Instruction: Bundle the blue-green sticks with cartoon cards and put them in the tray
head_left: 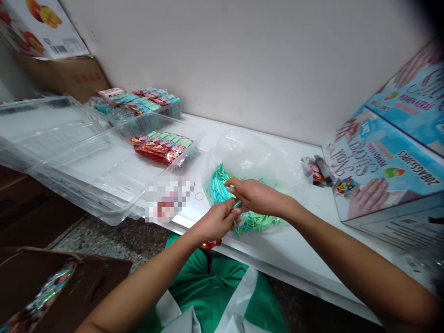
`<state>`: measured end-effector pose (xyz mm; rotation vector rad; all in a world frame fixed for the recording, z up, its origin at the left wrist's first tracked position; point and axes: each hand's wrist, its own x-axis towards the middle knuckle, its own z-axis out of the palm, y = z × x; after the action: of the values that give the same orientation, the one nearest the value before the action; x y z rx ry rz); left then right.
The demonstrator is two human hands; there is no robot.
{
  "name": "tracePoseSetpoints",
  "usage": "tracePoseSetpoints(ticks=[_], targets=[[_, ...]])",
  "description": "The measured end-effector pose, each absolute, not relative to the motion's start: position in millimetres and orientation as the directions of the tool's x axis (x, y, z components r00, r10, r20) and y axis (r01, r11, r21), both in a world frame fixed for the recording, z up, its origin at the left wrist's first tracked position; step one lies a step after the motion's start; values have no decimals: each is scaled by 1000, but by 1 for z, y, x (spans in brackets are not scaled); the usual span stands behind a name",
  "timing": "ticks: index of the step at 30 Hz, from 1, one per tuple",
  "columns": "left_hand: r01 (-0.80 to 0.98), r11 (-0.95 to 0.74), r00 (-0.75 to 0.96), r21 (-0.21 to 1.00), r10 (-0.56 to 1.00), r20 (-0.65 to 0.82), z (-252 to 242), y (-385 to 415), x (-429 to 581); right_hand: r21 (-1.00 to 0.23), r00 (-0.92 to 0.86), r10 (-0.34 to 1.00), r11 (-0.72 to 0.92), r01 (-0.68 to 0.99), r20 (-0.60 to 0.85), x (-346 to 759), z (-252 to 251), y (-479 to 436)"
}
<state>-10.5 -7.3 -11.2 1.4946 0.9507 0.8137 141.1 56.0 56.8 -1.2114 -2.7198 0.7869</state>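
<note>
My left hand [219, 217] is closed, thumb and fingers pinched on something small and shiny that is mostly hidden. Right against its fingertips is my right hand [260, 196], fingers bent and drawn together; what they grip does not show clearly. Both are over a heap of thin blue and green strips [218, 187], which spills from a clear plastic bag [253, 150] on the white table [291, 252]. Below my left hand, at the table edge, a shiny red item [210, 244] shows; I cannot tell whether it is held.
Left of the strips, a clear tray [114, 185] holds red printed packets [166, 147]. More packets [145, 99] fill a container behind. A thin ring [199, 196] lies nearby. Blue printed boxes [385, 171] stand right, beside small dark packets [315, 170]. An open carton [104, 277] sits lower left.
</note>
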Motion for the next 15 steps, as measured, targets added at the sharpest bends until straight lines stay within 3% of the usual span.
tracePoseSetpoints(ticks=[4,7,10,15], targets=[[-98,110,323,989,944,-73,-13,-6,-8,-674,-546,838,405,618,2,140,55,57],[-170,113,235,979,969,-71,-16,-6,-10,-832,-518,853,241,500,-64,149,48,53],[-162,118,229,980,970,-79,-21,-7,-12,-883,-522,842,137,449,-135,154,36,47],[-149,140,263,979,960,-97,-24,-9,-10,-892,-445,890,120,436,-98,154,28,47]])
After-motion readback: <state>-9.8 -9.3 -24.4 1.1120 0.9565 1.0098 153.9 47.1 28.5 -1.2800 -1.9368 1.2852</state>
